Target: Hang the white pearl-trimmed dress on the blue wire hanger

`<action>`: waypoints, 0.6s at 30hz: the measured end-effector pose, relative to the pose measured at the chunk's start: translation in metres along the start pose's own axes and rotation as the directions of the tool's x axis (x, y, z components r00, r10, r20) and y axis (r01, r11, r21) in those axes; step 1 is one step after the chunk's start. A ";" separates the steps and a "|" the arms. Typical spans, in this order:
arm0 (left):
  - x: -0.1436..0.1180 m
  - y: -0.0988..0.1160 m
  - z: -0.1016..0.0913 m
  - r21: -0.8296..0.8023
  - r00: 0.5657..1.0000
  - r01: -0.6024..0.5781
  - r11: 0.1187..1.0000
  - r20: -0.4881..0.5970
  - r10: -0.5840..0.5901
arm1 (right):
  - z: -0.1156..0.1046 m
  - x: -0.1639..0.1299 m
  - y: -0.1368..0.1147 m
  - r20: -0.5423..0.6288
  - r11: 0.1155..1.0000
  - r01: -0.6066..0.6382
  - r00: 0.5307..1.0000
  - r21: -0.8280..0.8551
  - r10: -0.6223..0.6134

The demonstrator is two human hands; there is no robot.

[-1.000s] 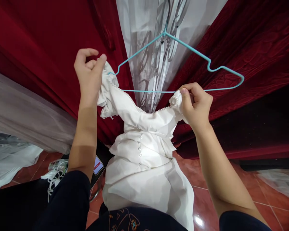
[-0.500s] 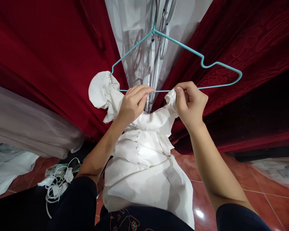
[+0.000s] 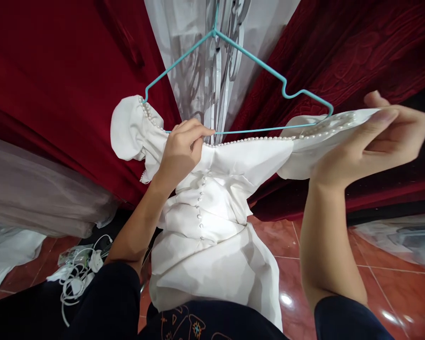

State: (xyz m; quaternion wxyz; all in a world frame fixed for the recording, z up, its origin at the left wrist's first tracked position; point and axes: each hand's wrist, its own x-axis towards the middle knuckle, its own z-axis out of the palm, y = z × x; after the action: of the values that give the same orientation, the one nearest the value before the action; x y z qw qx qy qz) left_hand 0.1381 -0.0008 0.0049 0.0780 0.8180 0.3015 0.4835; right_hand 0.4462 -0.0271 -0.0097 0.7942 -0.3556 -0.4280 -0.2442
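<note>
1. A white dress point(image 3: 212, 222) hangs in front of the person from a teal wire hanger point(image 3: 233, 56), whose hook goes up out of view past the pale curtain point(image 3: 184, 28).
2. The left hand point(image 3: 182, 151) is curled closed, fingers pinching the hanger's bottom bar together with the pearl-edged neckline at about the middle of the bar.
3. The right hand point(image 3: 375, 137) is out past the hanger's right tip, fingers nearly straight and thumb above, gripping the end of the right sleeve point(image 3: 315, 141) and drawing it taut.
4. The relation that counts: the neckline runs long and level from left to right just under the bar, and the right shoulder end of the hanger sits just inside the stretched sleeve opening. The right hand is nearer that end; the left sleeve point(image 3: 131, 127) is already over the hanger's left tip.
5. The skirt drops straight down to the person's dark clothing, above the red tiled floor point(image 3: 340, 264).
6. Red drapes point(image 3: 56, 71) hang on both sides. A tangle of white cables point(image 3: 78, 274) lies on the floor at lower left. No containers are in sight.
</note>
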 end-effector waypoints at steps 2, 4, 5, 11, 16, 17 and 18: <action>-0.001 0.004 0.000 -0.005 1.000 0.002 1.000 0.001 -0.002 | -0.002 0.007 0.009 0.012 1.000 0.025 1.000 -0.008 -0.025; -0.001 0.007 0.001 0.001 1.000 0.004 1.000 -0.016 -0.004 | -0.002 0.009 0.015 0.015 1.000 0.022 1.000 -0.021 -0.021; -0.002 0.009 0.002 0.004 1.000 0.005 1.000 -0.029 -0.005 | -0.002 0.008 0.018 0.014 0.999 0.008 1.000 -0.031 -0.008; -0.003 0.012 0.003 -0.027 1.000 0.016 0.999 -0.025 -0.017 | -0.010 -0.003 0.027 -0.038 0.996 -0.070 0.997 -0.045 0.069; -0.002 0.010 0.002 -0.032 0.999 0.040 0.999 -0.016 -0.041 | -0.012 0.008 0.018 0.045 0.999 0.009 0.999 -0.033 -0.007; -0.001 0.010 0.002 -0.040 0.999 0.038 0.998 -0.013 -0.039 | -0.010 0.011 0.015 0.058 1.000 0.003 0.998 -0.031 -0.001; -0.001 0.010 0.001 -0.047 0.999 0.036 0.998 -0.011 -0.037 | -0.008 0.015 0.011 0.059 1.000 -0.006 0.998 -0.029 0.008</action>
State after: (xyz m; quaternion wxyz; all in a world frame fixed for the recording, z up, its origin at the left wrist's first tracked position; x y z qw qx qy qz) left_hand 0.1430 -0.0093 0.0074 0.1042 0.8074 0.3056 0.4938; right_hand 0.4657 -0.0280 -0.0039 0.7767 -0.3757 -0.4465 -0.2371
